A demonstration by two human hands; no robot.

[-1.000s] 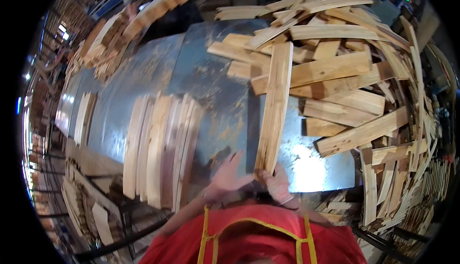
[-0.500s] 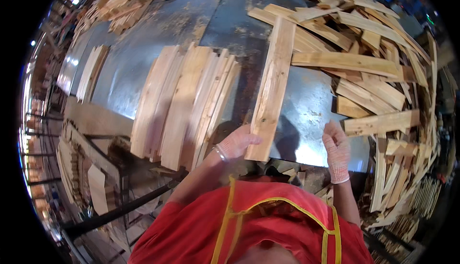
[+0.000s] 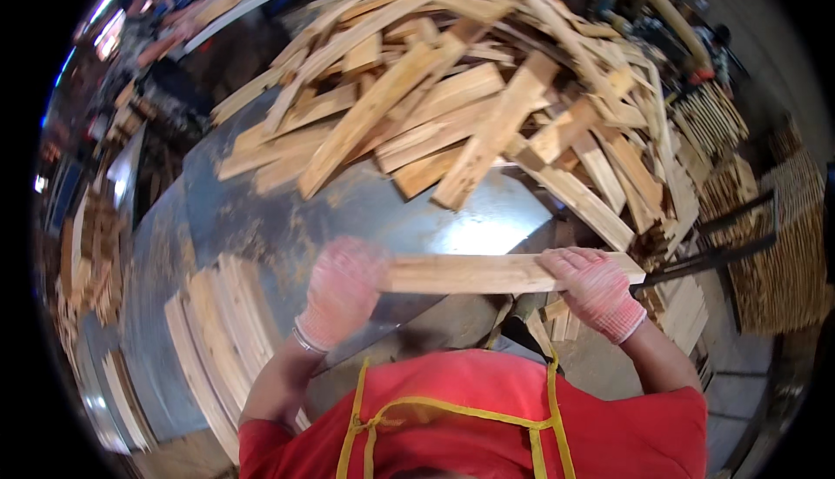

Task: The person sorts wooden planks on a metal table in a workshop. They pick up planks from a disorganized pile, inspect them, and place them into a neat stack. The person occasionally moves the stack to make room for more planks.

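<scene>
A pale wooden board (image 3: 474, 274) lies crosswise in front of my chest, just past the near edge of the metal table. My right hand (image 3: 595, 291), in a whitish-pink knit glove, is closed over it close to its right end, fingers on top. At the other end is my gloved left hand (image 3: 342, 292), smeared by motion; it covers the board's left tip and appears closed on it, though its separate fingers do not show clearly.
A metal-topped table (image 3: 287, 227) carries a jumbled heap of boards (image 3: 435, 105) beyond my hands. Boards stand side by side (image 3: 222, 327) left of my arm, with a smaller group (image 3: 126, 396) farther left. Stacked strips (image 3: 778, 235) and dark metal bars (image 3: 718, 257) are at right.
My view has swung right toward the heap. A board that my left hand alone held pointing away is now crosswise, and my right hand, empty before, has closed on its right part.
</scene>
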